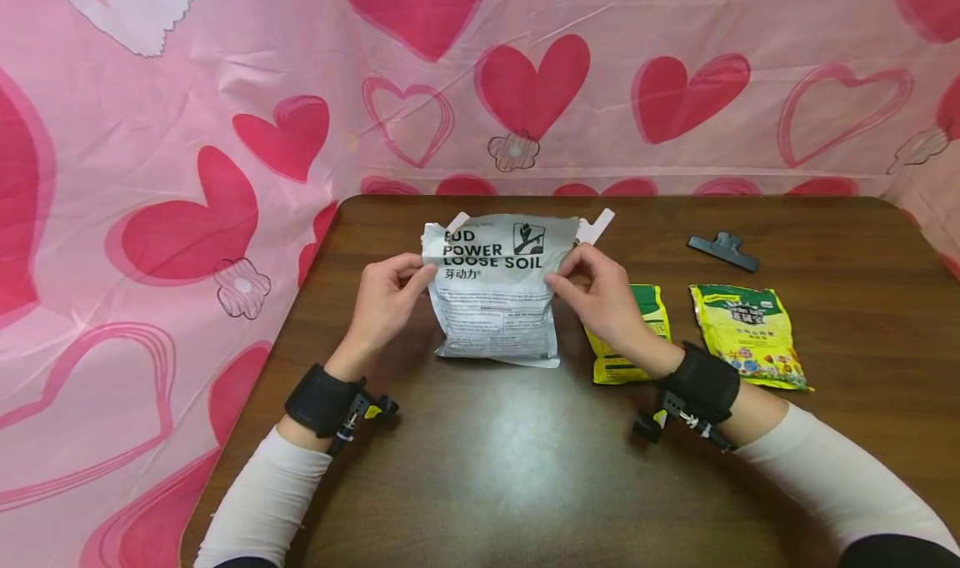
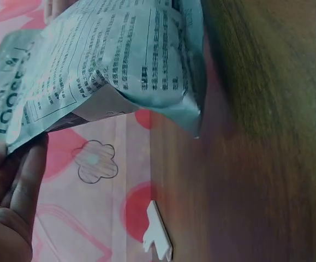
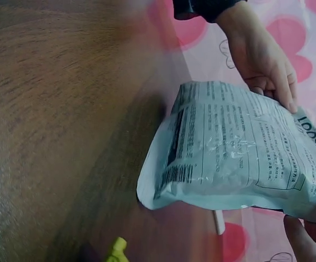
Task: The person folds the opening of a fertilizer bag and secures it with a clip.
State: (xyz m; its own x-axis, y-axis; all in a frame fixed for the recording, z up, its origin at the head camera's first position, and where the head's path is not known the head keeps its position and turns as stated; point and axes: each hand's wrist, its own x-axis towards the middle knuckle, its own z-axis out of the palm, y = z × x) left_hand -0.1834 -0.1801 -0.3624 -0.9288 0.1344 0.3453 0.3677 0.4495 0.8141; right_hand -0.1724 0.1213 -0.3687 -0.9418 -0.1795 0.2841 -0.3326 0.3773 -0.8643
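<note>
We note grey soil bag (image 1: 496, 289) upright at frame centre, bottom edge on brown worktop (image 1: 525, 468). Left hand (image 1: 384, 301) pinches bag's left edge; right hand (image 1: 600, 293) pinches right edge. We record two yellow-green packets (image 1: 746, 335) lower right of bag, black clip (image 1: 723, 251) upper right, white clip (image 1: 596, 225) behind bag.

Head view: looks forward and down from above, takes in whole bench (image 1: 525, 468), both forearms, pink heart backdrop (image 1: 187, 135). Left wrist view: very near, rolled sideways, sees soil bag (image 2: 119, 60) from left side. Right wrist view: very near, rolled sideways, sees same bag (image 3: 239, 153) from right, left hand (image 3: 267, 60) beyond. All three share bag, bench, backdrop.
</note>
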